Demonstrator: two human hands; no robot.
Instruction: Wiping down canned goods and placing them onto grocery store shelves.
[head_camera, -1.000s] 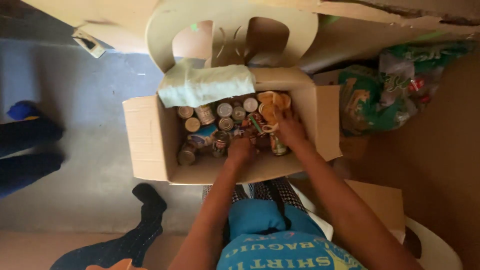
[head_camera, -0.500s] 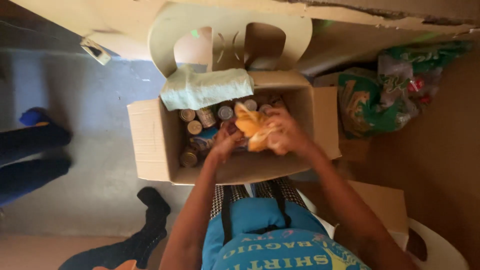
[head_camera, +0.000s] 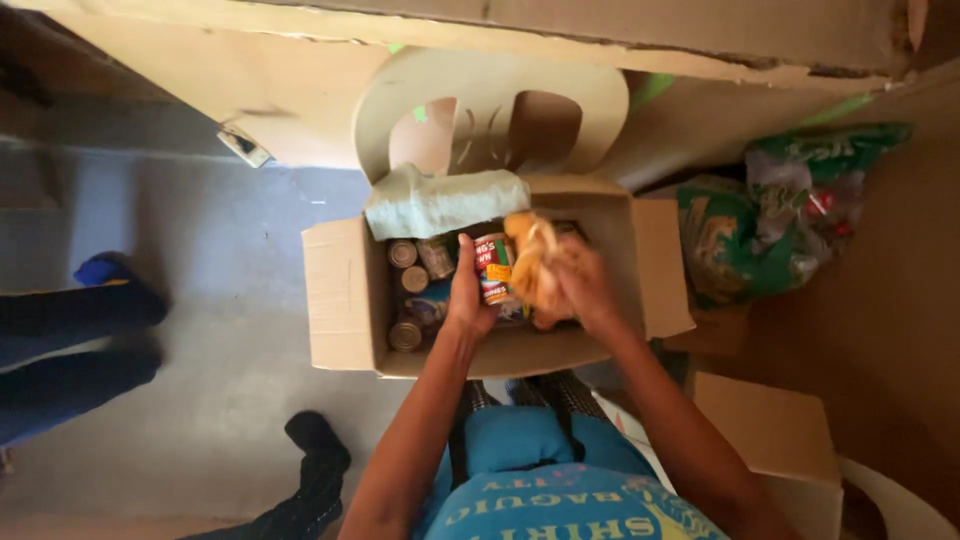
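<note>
A: Nearest us, what are the hands doing?

B: The left hand (head_camera: 468, 300) is closed around an upright can (head_camera: 492, 268) with a red and white label, lifted just above the box (head_camera: 340, 300). The right hand (head_camera: 580, 285) is clenched on a crumpled orange-yellow bag (head_camera: 535, 262), touching the can's right side.

A: What could go wrong?

B: I'd judge the can could slip, since only the fingers wrap it and the bag crowds against it. If dropped, it would knock the tins below. The bag looks thin and might tear if squeezed harder.

A: And the box itself?

B: Open cardboard, flaps spread, resting on a pale chair (head_camera: 490, 110). Inside, round tins (head_camera: 403, 290) stand upright in rows along the left side; the right side is hidden behind the hands. A pale green cloth (head_camera: 440, 200) lies over its far edge.

A: Farther out?

B: Green bags (head_camera: 770, 230) to the right, contents unclear, and a second cardboard box (head_camera: 770, 440) near the right elbow.
</note>
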